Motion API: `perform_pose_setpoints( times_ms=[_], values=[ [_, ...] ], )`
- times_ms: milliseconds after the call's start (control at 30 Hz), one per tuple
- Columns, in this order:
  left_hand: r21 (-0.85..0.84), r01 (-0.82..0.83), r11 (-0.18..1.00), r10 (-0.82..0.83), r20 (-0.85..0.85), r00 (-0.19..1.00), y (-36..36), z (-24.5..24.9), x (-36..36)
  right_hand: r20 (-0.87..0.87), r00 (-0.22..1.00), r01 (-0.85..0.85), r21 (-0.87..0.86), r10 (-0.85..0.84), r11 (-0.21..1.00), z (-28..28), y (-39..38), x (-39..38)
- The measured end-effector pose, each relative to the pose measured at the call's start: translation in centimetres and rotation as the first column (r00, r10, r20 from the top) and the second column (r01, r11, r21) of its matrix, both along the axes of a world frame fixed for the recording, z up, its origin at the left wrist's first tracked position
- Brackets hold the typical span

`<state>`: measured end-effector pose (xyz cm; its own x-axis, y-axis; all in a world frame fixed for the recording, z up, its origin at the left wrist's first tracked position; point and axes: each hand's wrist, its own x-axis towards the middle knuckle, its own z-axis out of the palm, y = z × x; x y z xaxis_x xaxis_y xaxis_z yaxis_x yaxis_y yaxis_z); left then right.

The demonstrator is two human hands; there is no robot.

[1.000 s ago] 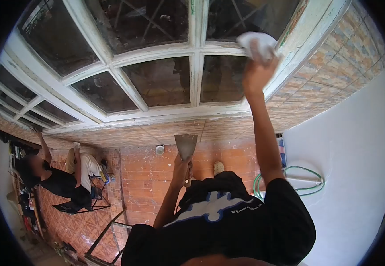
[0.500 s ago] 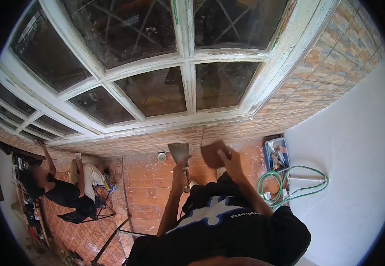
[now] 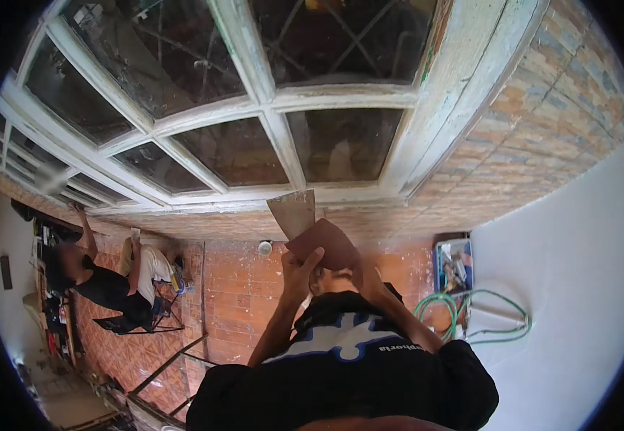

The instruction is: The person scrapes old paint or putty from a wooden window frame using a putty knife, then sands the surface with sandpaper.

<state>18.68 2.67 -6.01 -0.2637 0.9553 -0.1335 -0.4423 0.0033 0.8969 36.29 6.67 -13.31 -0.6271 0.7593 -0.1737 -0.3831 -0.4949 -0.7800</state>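
Note:
My left hand [image 3: 297,276] is closed around a wide-bladed scraper [image 3: 290,213], its blade pointing up toward the window. The left thumb also presses on a reddish-brown sheet of sandpaper [image 3: 328,244], which overlaps the lower part of the blade and hides the scraper's handle. At the sheet's lower right edge, my right hand [image 3: 369,281] grips the sandpaper, slightly blurred and with its fingers partly hidden. Just beyond both hands is the white window frame [image 3: 355,192], its paint worn and patchy around dark panes.
On the left, a seated person [image 3: 114,291] works by the wall, one hand raised to the window. A white cup [image 3: 265,248] stands on the speckled tile floor [image 3: 236,309]. To the right are a blue bin [image 3: 437,267] of tools and a coiled green hose [image 3: 498,339].
The sandpaper has moved left, from my right hand alone to between both hands, overlapping the scraper. My left hand now pinches it too. The view has shifted slightly.

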Motion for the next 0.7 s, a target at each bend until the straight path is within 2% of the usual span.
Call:
perform_pose_setpoints(
  times_ms=[33,67,100,200,233,267,300,333,367,400,433,500,533,600,633,700],
  values=[
    [0.032,-0.031,0.999,0.032,-0.023,0.999,0.5,1.0,1.8,-0.122,0.992,-0.049,-0.158,0.029,0.986,0.1,-0.3,0.9],
    [0.065,-0.059,0.996,0.062,-0.043,0.997,1.6,1.7,3.7,0.036,0.996,-0.091,0.139,0.087,0.986,0.9,0.7,1.8],
    [0.177,-0.099,0.979,0.119,-0.104,0.987,2.9,1.7,5.5,0.204,0.975,-0.17,0.406,0.092,0.898,1.3,1.3,2.8],
    [0.132,0.033,0.991,-0.028,-0.04,0.999,5.0,1.7,8.6,0.147,0.959,-0.263,0.131,0.244,0.956,-0.3,1.7,6.6],
    [0.107,0.081,0.991,-0.079,-0.022,0.997,5.5,1.9,9.4,-0.005,0.956,-0.294,-0.001,0.294,0.956,-0.2,3.0,8.1],
    [0.054,0.134,0.99,-0.13,-0.064,0.989,6.1,3.0,10.4,-0.158,0.935,-0.339,-0.126,0.319,0.932,2.1,4.7,8.9],
    [-0.003,0.183,0.983,-0.182,-0.1,0.978,6.5,4.7,11.3,-0.101,0.89,-0.442,0.051,0.445,0.895,6.5,6.1,9.6],
    [-0.068,0.228,0.971,-0.235,-0.128,0.963,6.8,5.6,12.1,0.152,0.927,-0.369,0.22,0.342,0.903,7.7,6.3,10.4],
    [0.041,0.209,0.977,-0.196,-0.211,0.958,7.3,5.3,13.2,0.369,0.912,-0.328,0.397,0.179,0.857,8.5,6.5,11.2],
    [0.146,0.197,0.97,-0.148,-0.29,0.946,8.0,4.7,14.3,0.526,0.85,-0.322,0.564,-0.029,0.76,8.9,6.7,11.9],
    [0.246,0.193,0.95,-0.094,-0.364,0.927,8.4,4.4,15.1,0.567,0.817,-0.343,0.625,-0.105,0.702,8.8,6.9,12.6],
    [0.106,0.262,0.959,-0.232,-0.236,0.944,8.3,5.1,15.3,0.609,0.747,-0.39,0.726,-0.266,0.566,8.6,7.2,13.6],
    [0.042,0.306,0.951,-0.295,-0.164,0.941,8.2,5.5,15.3,0.592,0.769,-0.368,0.718,-0.24,0.591,8.6,7.6,13.9],
    [0.233,0.135,0.963,-0.065,-0.286,0.956,8.3,5.9,15.4,0.549,0.813,-0.314,0.697,-0.197,0.645,9.9,8.9,13.3],
    [0.331,0.062,0.942,0.054,-0.33,0.942,8.3,6.2,15.3,0.489,0.841,-0.187,0.666,-0.233,0.722,11.1,9.4,13.0],
    [0.362,-0.029,0.932,0.075,-0.113,0.991,8.0,8.1,13.9,0.378,0.863,0.078,0.554,-0.334,0.829,14.2,10.3,12.2]
  ],
)
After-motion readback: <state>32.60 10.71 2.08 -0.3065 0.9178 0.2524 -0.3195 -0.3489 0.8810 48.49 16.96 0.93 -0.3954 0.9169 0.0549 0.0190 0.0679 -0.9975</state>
